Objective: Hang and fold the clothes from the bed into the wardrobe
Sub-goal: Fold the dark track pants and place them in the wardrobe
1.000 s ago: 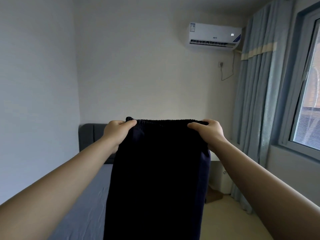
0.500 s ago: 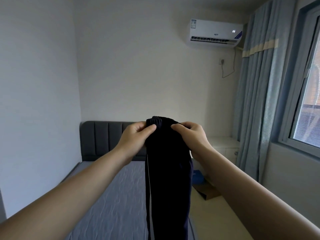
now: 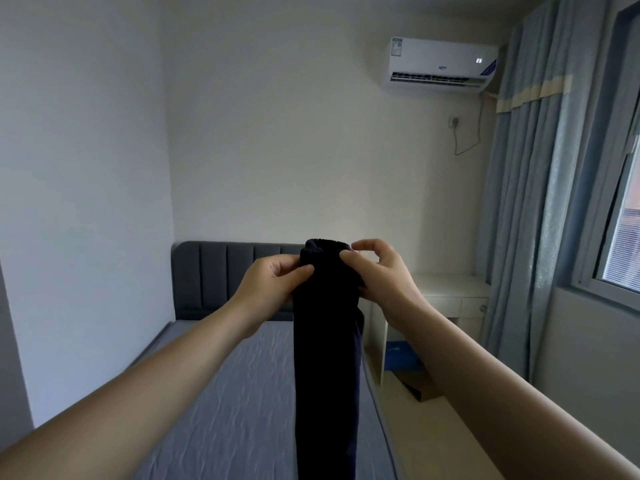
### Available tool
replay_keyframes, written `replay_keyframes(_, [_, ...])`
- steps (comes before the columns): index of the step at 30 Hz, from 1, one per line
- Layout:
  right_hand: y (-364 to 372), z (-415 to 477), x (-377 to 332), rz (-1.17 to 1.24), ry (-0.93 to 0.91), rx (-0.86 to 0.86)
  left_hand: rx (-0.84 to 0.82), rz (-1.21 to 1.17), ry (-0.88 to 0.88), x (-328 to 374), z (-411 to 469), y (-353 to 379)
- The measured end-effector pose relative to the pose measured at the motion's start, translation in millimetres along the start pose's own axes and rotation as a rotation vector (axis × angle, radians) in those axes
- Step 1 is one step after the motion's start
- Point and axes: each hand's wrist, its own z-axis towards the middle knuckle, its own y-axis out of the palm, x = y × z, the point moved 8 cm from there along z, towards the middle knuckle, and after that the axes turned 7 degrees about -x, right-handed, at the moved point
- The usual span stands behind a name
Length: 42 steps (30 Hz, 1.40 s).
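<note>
Dark trousers (image 3: 325, 358) folded lengthwise, held up by waistband, hanging vert. above bed (image 3: 225, 393) near its right edge, lower end out of frame. L hand (image 3: 273, 285) pinches waistband, thumb + fingers clenched on cloth. R hand (image 3: 377, 275) grips opp. side w/ thumb and lower fingers; index finger lifted clear

Person, two arms in view | left hand (image 3: 273, 285): bare | left forearm (image 3: 156, 368): bare, uncovered from wrist to lower left corner | right hand (image 3: 377, 275): bare | right forearm (image 3: 485, 368): bare, uncovered from wrist to lower right corner
</note>
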Motion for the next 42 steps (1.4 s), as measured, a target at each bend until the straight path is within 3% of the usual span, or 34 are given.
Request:
replay_keyframes(2, [0.0,-5.8,-6.1,-0.084,-0.066,-0.040,0.033,-0.010,0.025,1.0,-3.3,-4.7])
replay_keyframes(7, [-6.9,-7.5,-17.7,-0.285,-0.197,0.115,0.017,0.011,0.057,2.8,-2.6,-0.4])
replay_keyframes(9, [-1.8,-4.7,-7.4,-0.157,-0.090,-0.010,-0.014,0.037,0.054,0.3,-4.7,3.1])
replay_keyframes(12, [16.3,-9.0,5.4,0.191,0.108,-0.412,-0.013,0.019,0.032,-6.3,-9.4,-6.9])
replay_keyframes(15, [21.3,-10.9,4.5,0.040,0.026,-0.580,-0.034,-0.027,-0.008,-10.1,-12.1,-16.1])
replay_keyframes(21, [9.2,1.7,-6.2,-0.298,-0.301,-0.188,-0.195,-0.122,-0.050,-15.6,-15.8,3.4])
replay_keyframes(27, [16.6,12.0,-12.4,-0.250,-0.356,-0.120,-0.207,-0.039,0.026,-14.6,-18.3,7.8])
replay_keyframes(31, [22.4,14.8,-19.1,-0.343,-0.372,-0.152,-0.090,-0.001,0.029,-21.3,-12.9,-3.7])
replay_keyframes(33, [18.5,16.5,-19.4,-0.524,-0.397,-0.196,-0.068,0.004,0.009,-27.5,-12.7,-10.0])
replay_keyframes(35, [13.8,17.9,-12.9,-0.747,-0.402,-0.295,-0.067,-0.043,-0.014,-32.9,-12.4,-16.7])
replay_keyframes(38, [9.1,16.5,0.5,-0.811,-0.351,-0.438,-0.085,-0.081,-0.028,-34.2,-10.3,-26.6])
replay_keyframes(42, [12.7,9.7,-9.5,-0.902,-0.508,-0.437,-0.144,0.057,-0.069,-35.2,-7.2,-31.0])
